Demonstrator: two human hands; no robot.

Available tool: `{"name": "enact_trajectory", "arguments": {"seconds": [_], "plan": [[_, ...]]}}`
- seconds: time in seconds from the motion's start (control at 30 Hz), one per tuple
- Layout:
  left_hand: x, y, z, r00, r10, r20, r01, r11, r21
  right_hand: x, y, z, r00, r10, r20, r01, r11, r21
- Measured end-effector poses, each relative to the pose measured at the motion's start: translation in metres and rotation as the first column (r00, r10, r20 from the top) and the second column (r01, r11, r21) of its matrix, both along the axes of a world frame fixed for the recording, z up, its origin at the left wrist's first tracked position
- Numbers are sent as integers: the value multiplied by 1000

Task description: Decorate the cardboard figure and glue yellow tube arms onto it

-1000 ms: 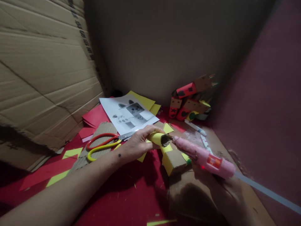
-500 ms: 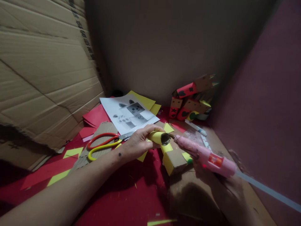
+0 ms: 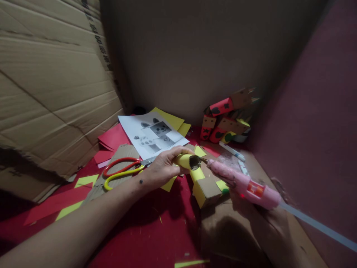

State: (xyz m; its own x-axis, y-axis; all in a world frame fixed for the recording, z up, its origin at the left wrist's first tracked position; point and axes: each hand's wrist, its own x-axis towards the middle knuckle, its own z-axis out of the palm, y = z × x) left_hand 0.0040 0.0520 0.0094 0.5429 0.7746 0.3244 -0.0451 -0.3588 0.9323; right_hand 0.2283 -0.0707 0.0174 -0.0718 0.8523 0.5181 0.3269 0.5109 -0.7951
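My left hand (image 3: 169, 165) is closed around a yellow paper-covered tube (image 3: 183, 160), its dark open end facing right. In my right hand (image 3: 248, 208) is a pink hot glue gun (image 3: 240, 180), with a pale glue stick (image 3: 320, 226) trailing from its back. The gun's metal nozzle is at the rim of the tube's open end. Below them sits a small cardboard box (image 3: 208, 189) with yellow sides, and another yellow piece lies behind it. Scissors (image 3: 122, 169) with one red and one yellow handle lie left of my left hand.
A printed sheet with an animal drawing (image 3: 150, 134) lies behind my left hand. Red and brown cardboard figures (image 3: 223, 119) stand at the back right, near white markers (image 3: 232, 150). A big cardboard sheet (image 3: 55, 82) rises on the left. Red paper (image 3: 114, 137) and yellow scraps are scattered around.
My left hand and the tube have shifted very slightly left. The nozzle stays at the tube's rim, and the rest looks the same.
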Motion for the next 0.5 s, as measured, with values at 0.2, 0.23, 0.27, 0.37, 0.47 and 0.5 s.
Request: {"name": "enact_trajectory", "arguments": {"seconds": [0.2, 0.23, 0.27, 0.37, 0.47, 0.5], "plan": [[0, -2, 0, 1000, 5, 5, -4, 1000, -8, -1, 0, -2, 1000, -7, -4, 7, 1000, -6], [0, -2, 0, 1000, 3, 1, -3, 1000, -8, -2, -1, -2, 1000, -9, -6, 9, 1000, -6], [0, -2, 0, 1000, 4, 0, -4, 1000, -8, -2, -1, -2, 1000, -10, -7, 9, 1000, -5], [0, -2, 0, 1000, 6, 7, -6, 1000, -13, -2, -1, -1, 1000, -11, -7, 11, 1000, -4], [1, -3, 1, 1000, 6, -1, -6, 1000, -18, -1, -1, 0, 1000, -12, -6, 12, 1000, -1], [1, -3, 2, 1000, 4, -12, -4, 1000, -17, 0, -1, 0, 1000, -10, -5, 10, 1000, 3]]}}
